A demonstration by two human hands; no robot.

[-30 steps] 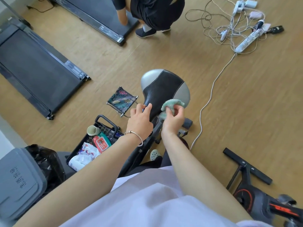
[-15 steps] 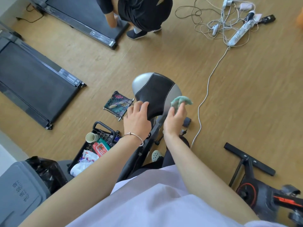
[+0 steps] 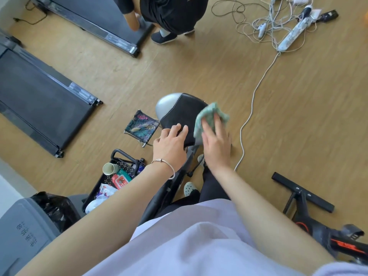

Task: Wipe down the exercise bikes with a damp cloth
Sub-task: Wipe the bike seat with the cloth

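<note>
The exercise bike's black and silver saddle (image 3: 180,111) is in the middle of the view, its dark post running down toward me. My right hand (image 3: 216,143) lies flat with straight fingers on a green cloth (image 3: 208,117), pressing it against the saddle's right side. My left hand (image 3: 170,145), with a silver bracelet on the wrist, rests on the near left part of the saddle, fingers lightly bent over its surface. A second bike (image 3: 310,220), black with red trim, stands at the lower right.
Two treadmills (image 3: 39,96) lie at the left and top. A person (image 3: 169,12) crouches at the top by one. A floral pouch (image 3: 141,126), a black basket of supplies (image 3: 119,176) and a grey bin (image 3: 23,228) are at the left. A white cable (image 3: 254,92) runs right.
My right hand went from pinching the bunched cloth at the saddle's right edge to pressing it flat and spread out. My left hand stayed on the saddle.
</note>
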